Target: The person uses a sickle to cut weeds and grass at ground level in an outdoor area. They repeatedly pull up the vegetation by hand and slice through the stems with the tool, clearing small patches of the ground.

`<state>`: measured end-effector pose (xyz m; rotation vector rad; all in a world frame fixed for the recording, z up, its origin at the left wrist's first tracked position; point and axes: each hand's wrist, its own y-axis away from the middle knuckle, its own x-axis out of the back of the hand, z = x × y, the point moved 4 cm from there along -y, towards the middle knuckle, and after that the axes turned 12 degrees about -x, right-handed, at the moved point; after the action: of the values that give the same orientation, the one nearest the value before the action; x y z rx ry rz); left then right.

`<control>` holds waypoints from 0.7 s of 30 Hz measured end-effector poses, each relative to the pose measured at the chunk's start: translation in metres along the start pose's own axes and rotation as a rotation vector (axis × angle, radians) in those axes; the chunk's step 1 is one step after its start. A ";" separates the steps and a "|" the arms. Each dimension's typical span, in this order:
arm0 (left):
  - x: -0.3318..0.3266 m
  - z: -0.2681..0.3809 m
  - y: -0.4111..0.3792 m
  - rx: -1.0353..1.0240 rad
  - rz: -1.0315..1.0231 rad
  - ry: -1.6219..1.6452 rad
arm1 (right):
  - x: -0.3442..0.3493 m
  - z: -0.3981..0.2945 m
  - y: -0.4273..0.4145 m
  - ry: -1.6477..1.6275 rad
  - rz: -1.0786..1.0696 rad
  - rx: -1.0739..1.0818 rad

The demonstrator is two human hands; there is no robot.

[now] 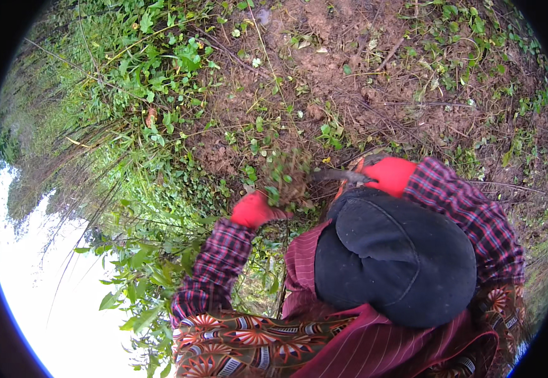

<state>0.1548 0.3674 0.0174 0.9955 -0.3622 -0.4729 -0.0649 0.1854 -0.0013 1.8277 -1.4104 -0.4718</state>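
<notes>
My left hand [255, 211], in a red glove, is at a motion-blurred clump of weeds [289, 182] with soil-brown roots or stems. The clump seems caught between thumb and fingers, though blur hides the exact grip. To the right, my right hand [391, 176], also red-gloved, is closed around a dark hand tool. Its narrow metal blade [333, 176] points left toward the clump, just above the soil. Most of the handle is hidden in the fist, so the kind of tool cannot be told.
Brown soil [321, 61] with scattered leaves and dry twigs spreads ahead. Dense green weeds [174, 61] grow at the left, with a leafy shrub [146, 279] by my left sleeve. A dark, seamed cap-like cloth piece [396, 255] and red striped cloth [307, 264] cover the lower middle.
</notes>
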 end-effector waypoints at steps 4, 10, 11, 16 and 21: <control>-0.018 -0.002 0.002 0.119 0.010 -0.410 | -0.031 0.012 -0.033 -0.061 -0.108 0.053; -0.011 -0.003 -0.005 0.148 -0.141 -0.513 | 0.003 -0.013 0.021 -0.149 -0.277 -0.083; -0.012 -0.003 -0.009 0.127 -0.127 -0.519 | 0.001 -0.007 0.025 0.033 -0.263 -0.072; -0.012 -0.028 -0.002 0.180 -0.077 -0.537 | 0.070 -0.012 0.079 0.144 -0.185 -0.283; 0.007 -0.024 0.003 0.219 -0.071 -0.358 | 0.142 0.011 0.110 0.224 0.299 -0.314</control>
<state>0.1736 0.3823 0.0084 1.1389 -0.7128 -0.6887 -0.0984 0.0386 0.0972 1.3476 -1.3410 -0.3033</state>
